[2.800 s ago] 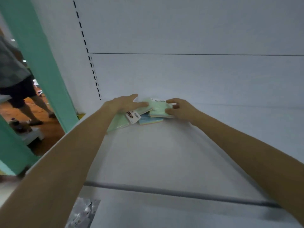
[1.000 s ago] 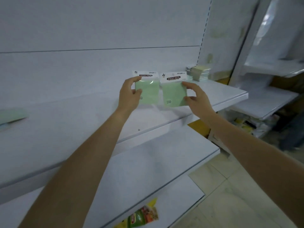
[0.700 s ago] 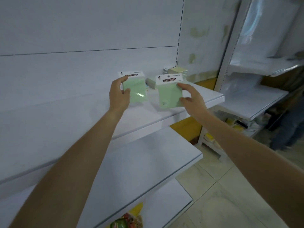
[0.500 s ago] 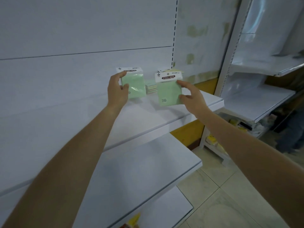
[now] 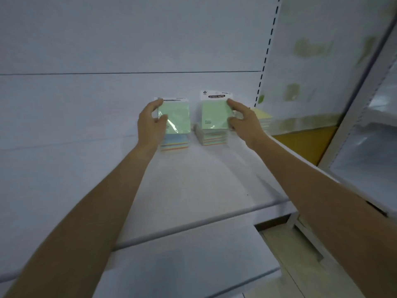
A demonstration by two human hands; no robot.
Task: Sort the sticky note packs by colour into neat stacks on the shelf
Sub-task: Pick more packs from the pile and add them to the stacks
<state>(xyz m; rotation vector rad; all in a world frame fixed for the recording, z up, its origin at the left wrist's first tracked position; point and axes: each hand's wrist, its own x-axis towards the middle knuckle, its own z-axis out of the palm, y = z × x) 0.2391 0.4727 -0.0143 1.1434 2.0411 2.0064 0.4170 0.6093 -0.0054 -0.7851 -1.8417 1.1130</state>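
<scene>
Head view: white shelf (image 5: 204, 186); each hand (image 5: 151, 123) (image 5: 245, 122) grasping green pack (image 5: 178, 119) (image 5: 214, 114).

Both hands now sit farther in over the shelf (image 5: 214, 179), each green pack brought down from mid-air. The left pack (image 5: 177, 117) hovers above the blue stack (image 5: 175, 143); the right pack (image 5: 214, 114) above the green stack (image 5: 213, 137).

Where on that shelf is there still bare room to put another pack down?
The shelf is bare in front of the stacks, out to its front edge, and along the back wall left of the left hand. It is crowded at the back right: the blue stack, the green stack and the yellow stack sit side by side with narrow gaps.
</scene>
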